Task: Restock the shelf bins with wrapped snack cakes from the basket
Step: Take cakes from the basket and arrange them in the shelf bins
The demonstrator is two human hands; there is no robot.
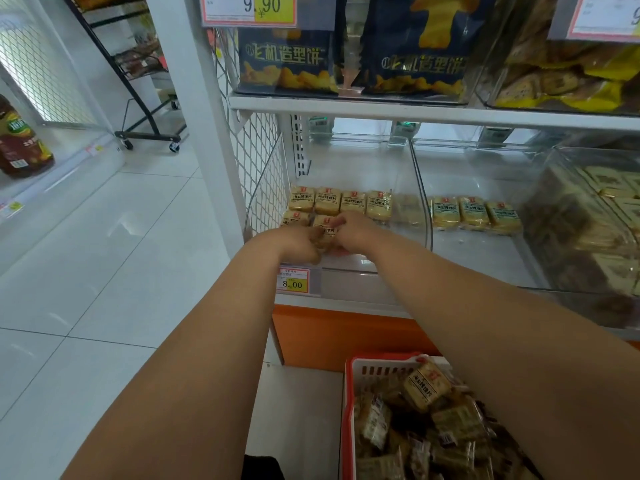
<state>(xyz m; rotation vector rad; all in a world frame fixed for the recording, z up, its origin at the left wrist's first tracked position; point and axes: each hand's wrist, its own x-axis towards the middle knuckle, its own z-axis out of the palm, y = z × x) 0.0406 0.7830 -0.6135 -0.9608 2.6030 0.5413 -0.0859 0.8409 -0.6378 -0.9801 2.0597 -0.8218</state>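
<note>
- Both hands reach into the left clear plastic shelf bin (420, 188), meeting over its front row.
- The left hand (300, 243) has its fingers curled around a pale yellow wrapped snack cake (325, 227), and the right hand (349, 231) pinches the same cake from the other side; the two hands are touching or nearly so.
- Behind that cake a back row of four matching wrapped cakes (341, 201) lies side by side, flat on the bin floor, and one more cake (295, 218) sits at the front left, just beside the held one.
- The neighbouring clear bin to the right (485, 251) holds a row of three of the same cakes (475, 214).
- A red plastic basket with a white slotted wall (349, 393) sits low at the right, below the right forearm, piled with loose wrapped cakes (426, 385).
- A yellow and white price tag reading 8.00 (293, 280) hangs on the front of the left bin.
- Dark blue snack bags (287, 60) stand on the white shelf above (346, 105).
</note>
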